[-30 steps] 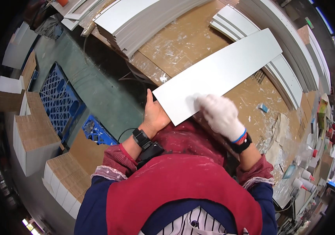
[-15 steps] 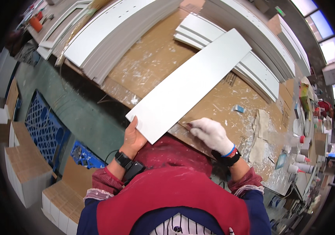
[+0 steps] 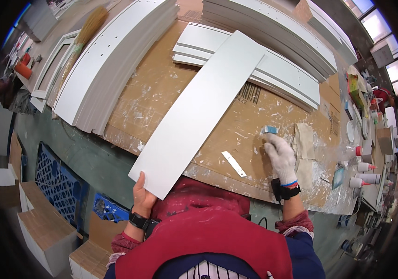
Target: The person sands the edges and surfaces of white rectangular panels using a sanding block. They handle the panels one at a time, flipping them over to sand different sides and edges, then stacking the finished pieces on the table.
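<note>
Cardboard bench: brown sheet (image 3: 171,88), spattered with white, covers the worktop under everything I watch; I read it as my ground plane.
Stack at left: long white panels (image 3: 110,60) piled along the bench's left edge, well apart from both hands.
Stack at far side: more white panels (image 3: 273,69) lying across the top of the bench, their ends tucked under the far tip of the board I hold.
White board: long narrow board (image 3: 199,111), its long axis running from my lower left up to the upper right, near end overhanging the bench edge, far end resting on the far stack.
Left hand: bare left hand (image 3: 143,197) closed on the board's near corner, thumb on top and fingers beneath from what I can see; this is the hand that has the board.
Right hand: white-gloved right hand (image 3: 280,158) lies flat on the cardboard, well to the right of the board and not touching it; fingers seem close together and reach toward a small thing, nothing clamped that I can make out.
Blue-and-white piece: small blue block (image 3: 269,129) just beyond the gloved fingertips, touching or nearly so; I cannot tell which.
White strip: thin short strip (image 3: 234,163) lying loose on the cardboard between the board and my right hand, slanted roughly crosswise to the board's axis.
Key relation: board lies left of the right hand; block lies straight ahead of it.
</note>
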Motion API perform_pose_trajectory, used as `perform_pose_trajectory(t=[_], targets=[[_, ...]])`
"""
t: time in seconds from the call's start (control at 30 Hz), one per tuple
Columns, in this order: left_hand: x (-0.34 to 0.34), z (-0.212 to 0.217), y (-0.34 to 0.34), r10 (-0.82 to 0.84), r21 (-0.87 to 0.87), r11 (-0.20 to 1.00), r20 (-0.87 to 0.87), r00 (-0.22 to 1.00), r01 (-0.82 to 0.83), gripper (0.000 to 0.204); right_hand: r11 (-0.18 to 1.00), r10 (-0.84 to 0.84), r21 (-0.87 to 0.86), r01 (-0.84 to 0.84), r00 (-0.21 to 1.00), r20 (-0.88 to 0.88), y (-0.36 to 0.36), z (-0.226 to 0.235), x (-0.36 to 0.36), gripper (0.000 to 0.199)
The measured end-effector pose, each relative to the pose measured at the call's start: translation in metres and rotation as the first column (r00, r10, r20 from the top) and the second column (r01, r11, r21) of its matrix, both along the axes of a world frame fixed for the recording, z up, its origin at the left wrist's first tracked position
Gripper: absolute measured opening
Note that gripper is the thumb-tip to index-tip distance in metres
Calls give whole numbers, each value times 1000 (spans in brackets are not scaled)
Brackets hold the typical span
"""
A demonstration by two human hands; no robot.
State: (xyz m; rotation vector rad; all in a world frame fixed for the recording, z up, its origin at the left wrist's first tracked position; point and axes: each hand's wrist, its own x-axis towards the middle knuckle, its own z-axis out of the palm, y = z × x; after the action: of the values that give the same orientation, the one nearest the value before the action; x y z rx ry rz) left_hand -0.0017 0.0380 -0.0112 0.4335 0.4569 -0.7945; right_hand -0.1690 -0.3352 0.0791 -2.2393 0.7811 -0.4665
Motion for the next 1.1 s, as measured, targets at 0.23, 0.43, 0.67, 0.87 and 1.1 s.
perform_pose_trajectory(t=[0.23, 0.43, 0.67, 0.87, 1.1], targets=[[-7, -9, 9, -10, -12, 1000, -41, 999, 9, 52, 988, -152, -40, 152, 988, 4, -22, 2, -3, 28], [-10, 4, 4, -42, -14, 999, -52, 998, 41, 54, 995, -91, -51, 89, 995, -43, -18, 8, 3, 27], [-8, 11, -10, -120, -87, 989, -35, 992, 116, 54, 989, 1, -146, 7, 998, 57, -10, -1, 10, 22], [-8, 13, -31, -169, -92, 981, 0, 986, 168, 55, 983, 132, -129, -127, 991, 33, 12, 3, 21, 20], [-8, 7, -34, -220, -75, 973, 14, 975, 220, 57, 948, 279, -83, -308, 925, -258, 42, 4, 20, 24]])
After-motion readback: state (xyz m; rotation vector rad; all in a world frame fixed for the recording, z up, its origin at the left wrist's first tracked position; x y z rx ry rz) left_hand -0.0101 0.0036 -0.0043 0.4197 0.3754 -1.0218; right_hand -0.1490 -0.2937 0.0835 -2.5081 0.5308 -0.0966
